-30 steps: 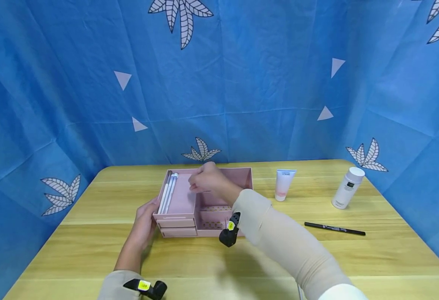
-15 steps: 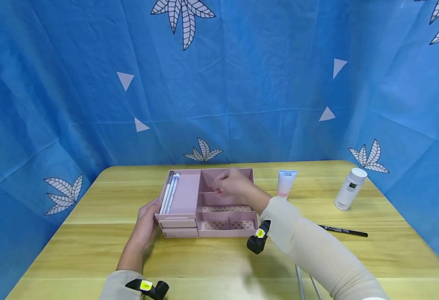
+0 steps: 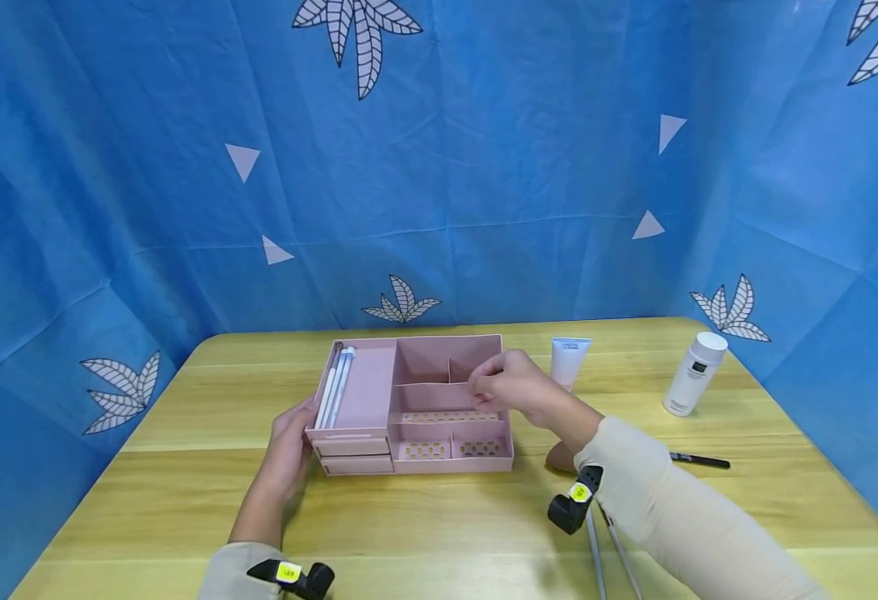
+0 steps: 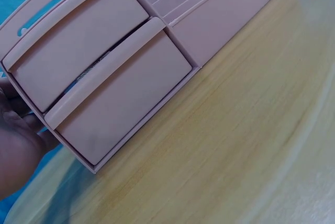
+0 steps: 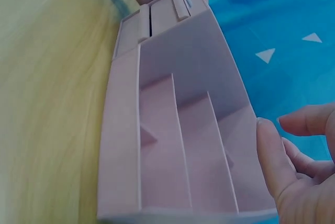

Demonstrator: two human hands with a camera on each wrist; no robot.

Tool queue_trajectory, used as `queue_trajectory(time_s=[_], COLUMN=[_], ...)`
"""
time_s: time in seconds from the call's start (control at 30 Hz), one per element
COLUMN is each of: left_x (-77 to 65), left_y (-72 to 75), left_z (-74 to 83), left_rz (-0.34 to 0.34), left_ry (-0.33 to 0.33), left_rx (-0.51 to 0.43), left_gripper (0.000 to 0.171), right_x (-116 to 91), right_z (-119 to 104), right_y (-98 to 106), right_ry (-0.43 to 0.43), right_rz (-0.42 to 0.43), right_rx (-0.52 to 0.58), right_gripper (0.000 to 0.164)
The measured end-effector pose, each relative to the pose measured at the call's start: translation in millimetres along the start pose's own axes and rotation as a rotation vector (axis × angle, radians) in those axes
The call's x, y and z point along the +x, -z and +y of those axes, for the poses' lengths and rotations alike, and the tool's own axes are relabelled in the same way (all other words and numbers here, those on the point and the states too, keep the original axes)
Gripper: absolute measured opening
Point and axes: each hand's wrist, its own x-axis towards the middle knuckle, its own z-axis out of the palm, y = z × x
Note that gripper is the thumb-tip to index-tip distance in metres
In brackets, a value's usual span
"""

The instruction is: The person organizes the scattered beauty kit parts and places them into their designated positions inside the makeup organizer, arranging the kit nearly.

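A pink desk organizer (image 3: pixel 367 383) stands on the wooden table, with two closed drawers (image 4: pixel 125 98) at its front left. Several slim pens or brushes (image 3: pixel 340 387) lie along the left edge of its top. My left hand (image 3: pixel 289 437) rests against the organizer's left side, its fingers (image 4: pixel 36 124) partly hidden behind it. Over the right edge of the divided compartments (image 5: pixel 178 156) is my right hand (image 3: pixel 517 387). Its thumb and forefinger (image 5: pixel 309 119) stand apart with nothing between them, and the other fingers are loosely bent.
Behind my right hand stands a white tube (image 3: pixel 570 358) with a pale blue end. Farther right is a white bottle (image 3: pixel 696 375). My right forearm partly covers a black pencil-like stick (image 3: pixel 700 460), a brown rounded thing (image 3: pixel 561 457) and two thin rods (image 3: pixel 596 554). A blue curtain (image 3: pixel 484 167) hangs behind.
My right hand has moved right from above the organizer's flat top, across its compartments, to the right edge. The compartments, rods and brown thing have come into view. My left hand stays put.
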Motion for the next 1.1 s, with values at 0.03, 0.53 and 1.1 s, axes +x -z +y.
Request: queue_trajectory(time_s=[0.03,0.53,1.1], left_x=[0.1,-0.4,-0.5], left_y=[0.1,1.0,0.1], left_z=[0.1,-0.5,0.2], left_rz=[0.000,0.006,-0.008], left_ry=[0.002,-0.008,-0.015], left_rx=[-0.001,0.011,0.013], left_gripper=[0.049,0.050,0.050], right_x=[-2,-40,-83], right_z=[2,26,72], right_y=[3,52,78], right_ry=[-0.004,-0.020,-0.104], right_rz=[0.003,0.026,0.063], right_rx=[-0.006,-0.010,-0.044], right_gripper=[0.022,0.022,0.027])
